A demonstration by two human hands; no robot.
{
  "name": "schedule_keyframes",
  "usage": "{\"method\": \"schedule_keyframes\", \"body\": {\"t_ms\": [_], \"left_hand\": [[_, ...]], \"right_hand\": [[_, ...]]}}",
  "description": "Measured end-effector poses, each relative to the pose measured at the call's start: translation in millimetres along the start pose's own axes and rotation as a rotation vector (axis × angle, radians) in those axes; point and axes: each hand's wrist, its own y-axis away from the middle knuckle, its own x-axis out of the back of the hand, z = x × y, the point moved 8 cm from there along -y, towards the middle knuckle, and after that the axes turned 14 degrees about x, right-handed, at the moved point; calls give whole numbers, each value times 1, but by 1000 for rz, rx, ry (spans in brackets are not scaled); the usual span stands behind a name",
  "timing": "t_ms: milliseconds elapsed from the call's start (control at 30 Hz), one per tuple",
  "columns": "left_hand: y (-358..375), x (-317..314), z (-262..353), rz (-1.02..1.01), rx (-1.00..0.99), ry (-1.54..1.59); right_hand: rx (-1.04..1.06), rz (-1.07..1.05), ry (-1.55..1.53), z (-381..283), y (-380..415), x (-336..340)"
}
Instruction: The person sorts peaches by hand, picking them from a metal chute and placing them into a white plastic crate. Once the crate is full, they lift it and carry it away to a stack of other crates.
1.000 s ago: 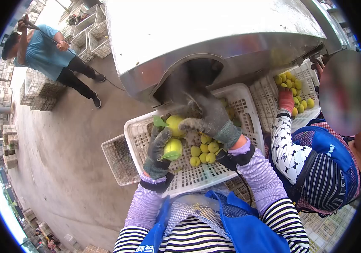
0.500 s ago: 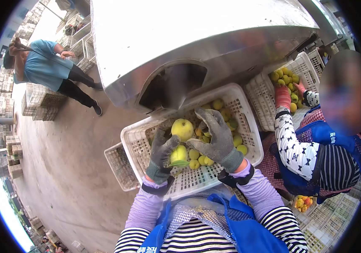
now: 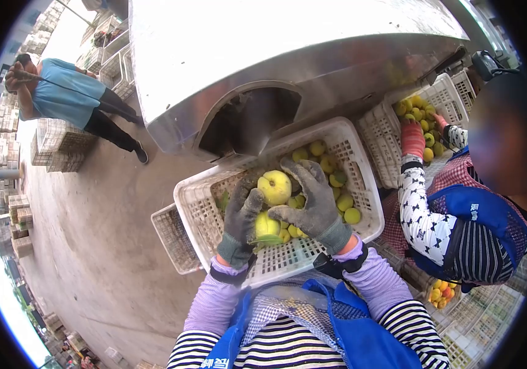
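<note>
Evidently the left hand (image 3: 239, 218) was curled round two yellow-green fruits (image 3: 274, 187) over the white crate (image 3: 188, 203), the right hand (image 3: 313, 206) beside them, fingers parted — judged light, firm but bruisable, best cupped broadly at their rounded sides.

- Inside the white rectangular plastic crate (image 3: 369, 200): small round yellow-green fruits (image 3: 344, 202).
- Over the crate: gloved grey hands, left (image 3: 240, 214) and right (image 3: 316, 206), two large round yellow-green fruits (image 3: 274, 187) between them.
- Behind the crate: silver metal machine (image 3: 288, 43).
- Left of it: small grey plastic crate (image 3: 176, 243).
- Right of it: fruit-filled white plastic crate (image 3: 379, 141).
</note>
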Motion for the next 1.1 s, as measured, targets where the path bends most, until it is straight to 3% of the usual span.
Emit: {"method": "schedule_keyframes", "body": {"t_ms": [133,200,267,333,400,467,567,600,700,733,767,867,933,967,1067,1100], "left_hand": [[-1,11,-5,53,16,108],[8,18,14,156,-189,-224],[13,30,12,162,-232,-281],[13,42,-2,69,-116,-63],[15,40,7,93,-235,-315],[21,42,10,128,-279,-431],[9,59,-3,117,-152,-98],[5,69,-13,132,-130,38],[15,63,9,188,-337,-315],[19,56,20,206,-382,-418],[19,52,27,165,-327,-258],[19,45,20,40,-184,175],[14,57,2,-24,-151,415],[18,63,-6,66,-36,263],[34,55,-20,79,-4,-327],[42,48,-23,18,55,-142]], "right_hand": [[55,-14,169,-11,-7,-15],[73,-41,297,-8,-17,-32],[96,-52,426,9,-33,-55],[-43,-204,471,35,-57,-74],[-129,-334,525,57,-76,-87],[43,-230,569,64,-100,-103],[168,-53,613,52,-106,-94],[112,-56,514,50,-103,-87],[-214,-166,-5,25,-72,-65],[-96,-259,-57,11,-52,-68],[24,-352,-107,-3,-32,-74],[-113,-382,-235,-3,21,-89],[-45,-351,-63,-14,25,-74],[-14,-331,24,-19,26,-67],[130,-319,225,-38,30,-55],[94,-293,148,-43,30,-50]]}}
